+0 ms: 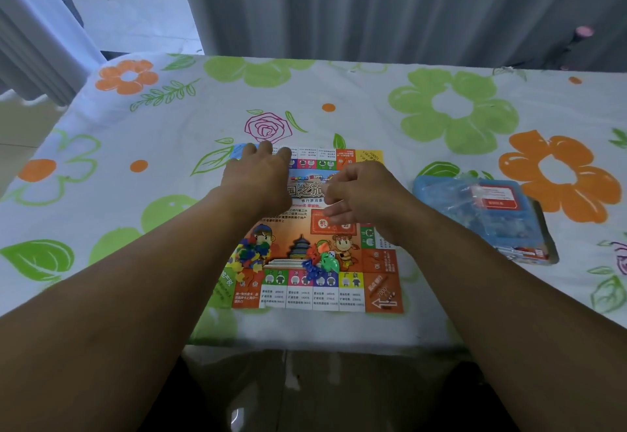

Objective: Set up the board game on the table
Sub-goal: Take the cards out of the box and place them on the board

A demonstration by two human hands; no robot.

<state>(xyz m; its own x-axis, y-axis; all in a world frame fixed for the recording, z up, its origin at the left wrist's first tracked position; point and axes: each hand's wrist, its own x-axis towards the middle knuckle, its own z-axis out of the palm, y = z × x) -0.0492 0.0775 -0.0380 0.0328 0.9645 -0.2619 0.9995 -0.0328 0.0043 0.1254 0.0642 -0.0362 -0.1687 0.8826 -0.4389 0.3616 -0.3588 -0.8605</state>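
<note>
- Head view: the game board [314, 262] lies flat in the middle of the table, its near edge close to the table's front edge, its printed title upright toward the wearer and its slightly longer side running away from the wearer.
- The left hand [259, 178] lies palm down on the board's far-left part, fingers spread flat and reaching the far edge; it grips nothing.
- The right hand [361, 194] hovers over the board's centre-right with fingers loosely curled; whether it pinches anything cannot be told.
- A heap of small coloured pieces [252, 255] sits on the near-left of the board; blue and green tokens [320, 263] with a white die lie near its near-middle.
- A blue box [481, 214] under crumpled clear plastic rests to the right, apart from the board.
- The flowered tablecloth [441, 105] is bare beyond and left of the board.
</note>
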